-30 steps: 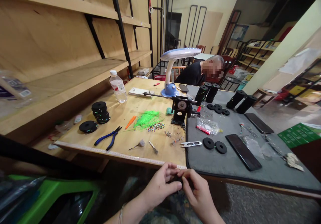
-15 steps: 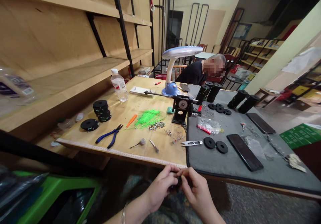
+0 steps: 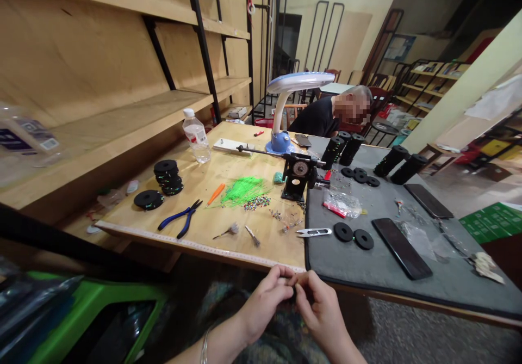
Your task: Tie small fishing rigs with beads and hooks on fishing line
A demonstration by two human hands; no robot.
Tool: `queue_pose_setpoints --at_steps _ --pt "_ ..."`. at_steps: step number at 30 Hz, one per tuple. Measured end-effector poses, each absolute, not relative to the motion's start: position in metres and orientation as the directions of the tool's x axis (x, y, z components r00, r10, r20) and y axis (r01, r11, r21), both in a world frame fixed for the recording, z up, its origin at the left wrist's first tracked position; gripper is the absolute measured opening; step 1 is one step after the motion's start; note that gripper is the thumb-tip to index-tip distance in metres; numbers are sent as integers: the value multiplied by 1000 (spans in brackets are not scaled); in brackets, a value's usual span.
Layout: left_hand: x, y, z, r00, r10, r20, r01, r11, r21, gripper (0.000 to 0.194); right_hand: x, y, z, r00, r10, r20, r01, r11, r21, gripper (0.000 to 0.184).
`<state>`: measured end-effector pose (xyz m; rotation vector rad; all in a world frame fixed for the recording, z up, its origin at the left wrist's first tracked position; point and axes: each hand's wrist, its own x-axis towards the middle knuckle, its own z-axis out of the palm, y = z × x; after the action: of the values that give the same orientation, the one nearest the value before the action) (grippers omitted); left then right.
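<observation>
Both hands (image 3: 291, 298) pinch 1 small dark object (image 3: 290, 292).

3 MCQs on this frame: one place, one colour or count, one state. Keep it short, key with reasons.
1. Where do the blue-handled pliers lie?
A. on the wooden tabletop
B. on the grey mat
C. on the shelf

2. What colour is the bundle of strands next to the orange-handled tool?
A. red
B. bright green
C. white

3. How are the left hand and right hand placed?
A. flat on the table
B. fingertips together below the table edge
C. one on the desk lamp

Key:
1 A, they rest on bare wood, left of the grey mat.
2 B, the strands are neon green.
3 B, both hands meet below the near edge, pinching something small and dark that is mostly hidden.
</observation>
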<state>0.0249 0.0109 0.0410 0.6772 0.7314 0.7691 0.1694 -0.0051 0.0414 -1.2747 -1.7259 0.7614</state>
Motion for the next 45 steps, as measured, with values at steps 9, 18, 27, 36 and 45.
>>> queue_pose_setpoints --at_steps 9,18,27,36,45 --pt "25 11 30 471 838 -275 -348 463 815 21 168 -5 43 -156 984 83 246 120 -962 23" --pt "18 12 33 457 856 -242 -267 391 881 19 180 -5 43 -89 994 -61 64 -56 -996 33" --pt "15 11 25 525 841 -128 -423 389 819 20 201 5 27 139 985 104 312 57 -948 32" --pt "7 11 28 472 870 -139 -446 372 814 21 214 43 24 -9 946 325 775 213 -595 20" --pt "0 16 31 454 883 -122 -498 364 787 22 183 64 45 -175 880 441 804 386 -453 11"
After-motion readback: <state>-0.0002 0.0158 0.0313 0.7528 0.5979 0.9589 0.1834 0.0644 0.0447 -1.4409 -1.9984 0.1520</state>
